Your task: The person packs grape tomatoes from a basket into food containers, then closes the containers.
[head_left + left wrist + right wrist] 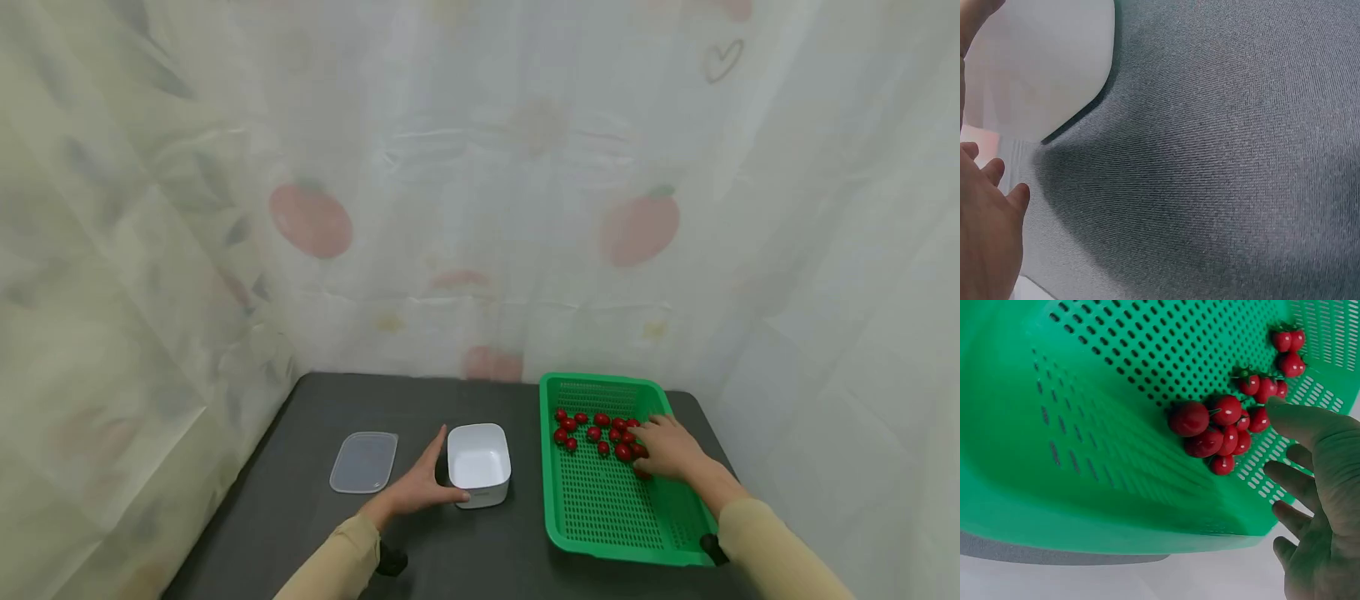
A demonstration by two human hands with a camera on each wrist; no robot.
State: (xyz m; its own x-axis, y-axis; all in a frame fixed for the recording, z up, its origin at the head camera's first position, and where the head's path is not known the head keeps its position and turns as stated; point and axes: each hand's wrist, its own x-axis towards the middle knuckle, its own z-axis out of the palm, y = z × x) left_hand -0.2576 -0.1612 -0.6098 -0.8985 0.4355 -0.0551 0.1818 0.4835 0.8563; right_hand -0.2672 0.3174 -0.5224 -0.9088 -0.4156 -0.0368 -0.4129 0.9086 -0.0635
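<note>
A white square container (481, 497) with no lid on it stands mid-table. My left hand (417, 487) is at its left side, thumb along the front wall and straight fingers spread apart. In the left wrist view the container's pale wall (1047, 69) rises beside the thumb, while the other fingers stand off from it. Cherry tomatoes (593, 434), several with green stems, lie in the far half of a green perforated basket (551, 500). Over their right-hand end reaches my right hand (670, 450), fingers spread. The right wrist view shows its thumb close by the tomatoes (1227, 437), palm holding nothing.
A translucent square lid (363, 462) lies flat on the dark table (285, 500), left of the container. Behind and at both sides hang printed curtains (465, 208). The basket's raised walls surround the tomatoes, and its near end reaches close to the table's front.
</note>
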